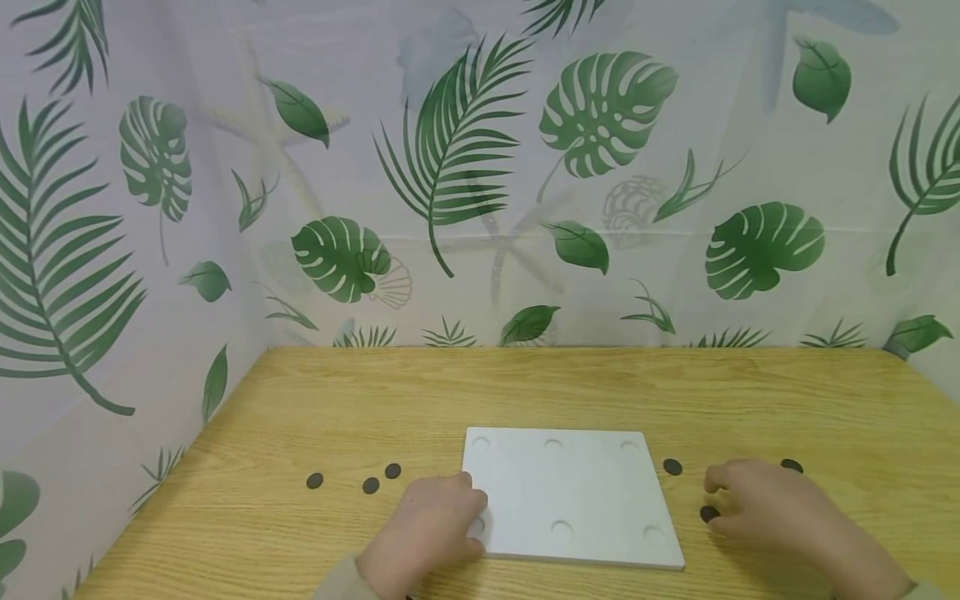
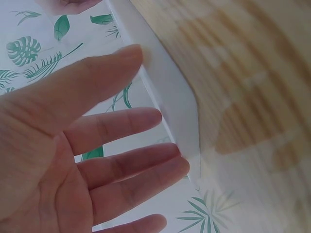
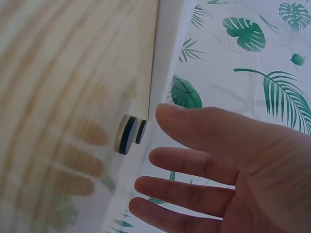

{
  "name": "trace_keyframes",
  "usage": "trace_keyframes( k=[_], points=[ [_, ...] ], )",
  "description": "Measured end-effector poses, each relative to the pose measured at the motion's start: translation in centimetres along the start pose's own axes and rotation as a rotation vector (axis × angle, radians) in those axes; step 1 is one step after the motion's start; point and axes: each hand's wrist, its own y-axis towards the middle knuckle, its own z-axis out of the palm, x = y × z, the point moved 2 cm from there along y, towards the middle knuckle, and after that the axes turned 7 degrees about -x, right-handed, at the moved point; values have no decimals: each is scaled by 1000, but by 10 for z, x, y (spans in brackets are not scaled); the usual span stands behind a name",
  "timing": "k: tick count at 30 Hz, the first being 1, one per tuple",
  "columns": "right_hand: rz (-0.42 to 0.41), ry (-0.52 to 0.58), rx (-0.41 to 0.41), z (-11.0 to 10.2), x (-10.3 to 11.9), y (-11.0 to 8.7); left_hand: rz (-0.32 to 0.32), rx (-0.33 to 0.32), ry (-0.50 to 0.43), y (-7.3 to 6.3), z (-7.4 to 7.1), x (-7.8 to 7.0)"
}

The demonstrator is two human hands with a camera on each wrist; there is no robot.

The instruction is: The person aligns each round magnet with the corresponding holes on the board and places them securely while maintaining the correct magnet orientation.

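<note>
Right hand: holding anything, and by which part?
Nothing held. The right hand has thumb and fingers apart, near a dark disc lying on the table.

On the counter [image 1: 480,387], the board [image 1: 562,492] lies between two groups of discs: three left discs [image 1: 371,486] toward the counter's left edge, three right discs [image 1: 672,467] toward its right edge. The left hand [image 1: 431,523] is at the board's left side, the right hand [image 1: 776,508] among the right discs. Behind the counter's far edge is the cloth [image 1: 465,167].
</note>
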Motion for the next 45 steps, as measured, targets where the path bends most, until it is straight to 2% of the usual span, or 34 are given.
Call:
trace_keyframes(
  k=[23, 35, 45],
  points=[
    [23, 22, 27, 6, 2, 0, -2, 6, 1, 0, -1, 0],
    [7, 27, 43, 8, -1, 1, 1, 10, -3, 1, 0, 0],
    [-11, -3, 19, 10, -1, -2, 0, 11, -13, 1, 1, 0]
  ],
)
